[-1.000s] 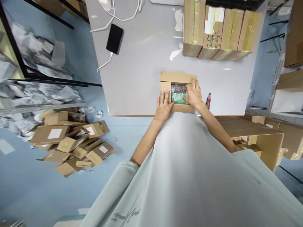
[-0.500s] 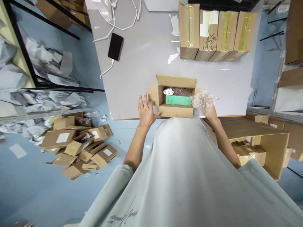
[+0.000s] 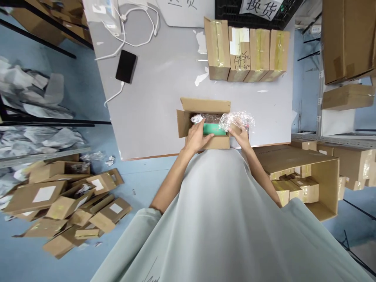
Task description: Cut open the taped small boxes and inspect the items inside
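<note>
An open cardboard box (image 3: pixel 216 142) stands at the table's near edge with its flaps spread. Inside lie a green box (image 3: pixel 215 129), some clear plastic wrap behind it, and a crumpled white paper (image 3: pixel 197 118) at the left end. My left hand (image 3: pixel 195 138) reaches over the carton's left side, thumb apart from the fingers, at the green box's left end; its fingertips are partly hidden. At the carton's right end, my right hand (image 3: pixel 241 137) grips a crumpled bundle of clear bubble wrap (image 3: pixel 237 119), which overlaps the green box's right end.
Several taped cartons (image 3: pixel 239 55) stand in a row at the back right, before a black crate (image 3: pixel 229 15). A black device (image 3: pixel 126 66) with a white cable lies at the left. Discarded cartons (image 3: pixel 67 196) pile on the floor; a large carton (image 3: pixel 326 184) stands below right.
My left hand has moved from beside the carton to its inside left end. My right hand has brought the bubble wrap left, over the carton's right end. The view has shifted.
</note>
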Demonstrator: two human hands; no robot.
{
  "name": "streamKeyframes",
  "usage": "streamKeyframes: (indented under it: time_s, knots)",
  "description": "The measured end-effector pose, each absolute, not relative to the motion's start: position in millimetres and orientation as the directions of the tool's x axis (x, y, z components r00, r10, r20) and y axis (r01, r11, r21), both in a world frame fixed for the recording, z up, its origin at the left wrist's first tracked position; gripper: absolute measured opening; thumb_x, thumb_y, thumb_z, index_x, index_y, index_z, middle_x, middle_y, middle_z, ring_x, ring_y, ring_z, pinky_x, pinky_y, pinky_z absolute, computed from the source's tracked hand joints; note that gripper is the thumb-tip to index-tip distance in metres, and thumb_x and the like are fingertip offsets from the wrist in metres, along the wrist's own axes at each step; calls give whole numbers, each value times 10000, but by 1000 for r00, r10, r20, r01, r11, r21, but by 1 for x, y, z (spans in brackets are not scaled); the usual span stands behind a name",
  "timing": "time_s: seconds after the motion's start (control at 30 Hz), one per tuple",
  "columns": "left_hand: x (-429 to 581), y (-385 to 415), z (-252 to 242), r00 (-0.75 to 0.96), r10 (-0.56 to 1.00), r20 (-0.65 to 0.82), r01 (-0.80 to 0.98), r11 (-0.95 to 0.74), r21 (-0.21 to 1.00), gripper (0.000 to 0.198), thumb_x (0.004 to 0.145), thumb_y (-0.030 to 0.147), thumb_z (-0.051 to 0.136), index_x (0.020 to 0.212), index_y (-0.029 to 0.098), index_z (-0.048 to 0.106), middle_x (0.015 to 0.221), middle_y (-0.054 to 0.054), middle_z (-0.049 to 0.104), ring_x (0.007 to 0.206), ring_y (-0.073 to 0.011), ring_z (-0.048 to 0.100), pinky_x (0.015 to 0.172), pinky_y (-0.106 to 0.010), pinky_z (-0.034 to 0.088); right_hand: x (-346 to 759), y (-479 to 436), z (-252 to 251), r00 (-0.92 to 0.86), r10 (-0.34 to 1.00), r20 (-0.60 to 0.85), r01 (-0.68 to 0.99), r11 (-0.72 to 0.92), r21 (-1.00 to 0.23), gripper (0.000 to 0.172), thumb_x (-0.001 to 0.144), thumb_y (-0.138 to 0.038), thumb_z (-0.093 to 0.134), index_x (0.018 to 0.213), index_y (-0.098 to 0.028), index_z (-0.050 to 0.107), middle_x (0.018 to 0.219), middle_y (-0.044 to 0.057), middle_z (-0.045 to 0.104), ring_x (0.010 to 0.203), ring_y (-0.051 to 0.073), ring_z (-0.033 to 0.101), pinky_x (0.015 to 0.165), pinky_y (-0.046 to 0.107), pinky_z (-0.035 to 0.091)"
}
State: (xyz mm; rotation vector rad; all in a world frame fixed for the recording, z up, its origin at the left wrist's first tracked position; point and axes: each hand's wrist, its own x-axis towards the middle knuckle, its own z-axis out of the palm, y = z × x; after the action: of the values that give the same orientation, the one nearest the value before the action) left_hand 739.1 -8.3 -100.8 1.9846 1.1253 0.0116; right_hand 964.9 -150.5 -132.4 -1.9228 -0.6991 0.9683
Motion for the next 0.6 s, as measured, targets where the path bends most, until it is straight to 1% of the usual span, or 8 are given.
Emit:
streamKeyframes:
  time_s: [0.07, 0.13, 0.17, 0.23, 0.3, 0.37, 0.47, 0.6]
  knots:
    - [771, -8, -106, 581, 698, -419, 624, -51, 780, 905, 1021, 490, 808, 1791, 208, 425, 1672, -189, 671, 1525, -360, 666, 1265, -487, 546, 960, -139, -134, 625, 674, -394, -46, -472, -880, 721, 985, -674, 733, 1466, -137, 710, 1613, 225, 718, 1527, 310, 685, 1333, 506, 509]
    - [801, -9, -109, 539, 702, -466, 564, 111, 818, 778, 1038, 457, 796, 1710, 173, 527, 1487, -179, 785, 1324, -302, 781, 1132, -409, 616, 958, -130, -133, 685, 631, -365, -75, -437, -896, 602, 1022, -651, 666, 1323, -139, 761, 1475, 219, 792, 1433, 312, 742, 1295, 501, 542]
    - [813, -10, -109, 530, 715, -457, 541, 130, 831, 663, 1030, 412, 798, 1617, 161, 617, 1398, -162, 821, 1250, -283, 802, 1090, -384, 623, 958, -126, -131, 704, 628, -332, -51, -422, -905, 562, 1028, -636, 652, 1274, -147, 775, 1430, 210, 809, 1409, 313, 750, 1293, 502, 542]
    - [829, -12, -106, 539, 737, -409, 496, 114, 861, 408, 1018, 325, 771, 1389, 158, 749, 1257, -122, 856, 1128, -252, 813, 1027, -349, 621, 959, -124, -123, 720, 641, -265, 32, -412, -911, 507, 1016, -616, 668, 1217, -167, 792, 1395, 192, 818, 1416, 318, 734, 1314, 509, 518]
    - [832, -15, -97, 580, 735, -350, 447, 71, 892, 258, 1021, 285, 726, 1242, 170, 793, 1169, -87, 865, 1035, -228, 800, 973, -324, 610, 962, -126, -112, 725, 650, -228, 99, -426, -899, 489, 990, -621, 701, 1186, -184, 796, 1418, 184, 804, 1462, 325, 698, 1344, 521, 487]
    - [829, -18, -85, 606, 732, -311, 431, 27, 902, 248, 1033, 301, 709, 1225, 178, 807, 1082, -60, 860, 933, -213, 771, 909, -309, 594, 964, -132, -100, 726, 652, -217, 117, -428, -896, 511, 955, -646, 732, 1183, -193, 787, 1465, 186, 777, 1494, 332, 671, 1355, 532, 479]
    - [824, -22, -62, 630, 724, -280, 454, -52, 889, 301, 1050, 350, 724, 1289, 193, 820, 1012, -35, 846, 836, -205, 728, 856, -311, 566, 970, -144, -82, 727, 644, -237, 57, -401, -914, 542, 961, -674, 717, 1252, -220, 768, 1487, 160, 767, 1465, 318, 697, 1301, 525, 546]
    - [834, -27, -37, 737, 625, -259, 435, -145, 889, 366, 1064, 406, 747, 1366, 215, 825, 1055, -46, 854, 855, -223, 740, 873, -332, 569, 985, -156, -67, 774, 587, -236, -18, -353, -936, 449, 965, -612, 720, 1226, -250, 765, 1333, 131, 818, 1327, 317, 772, 1183, 516, 633]
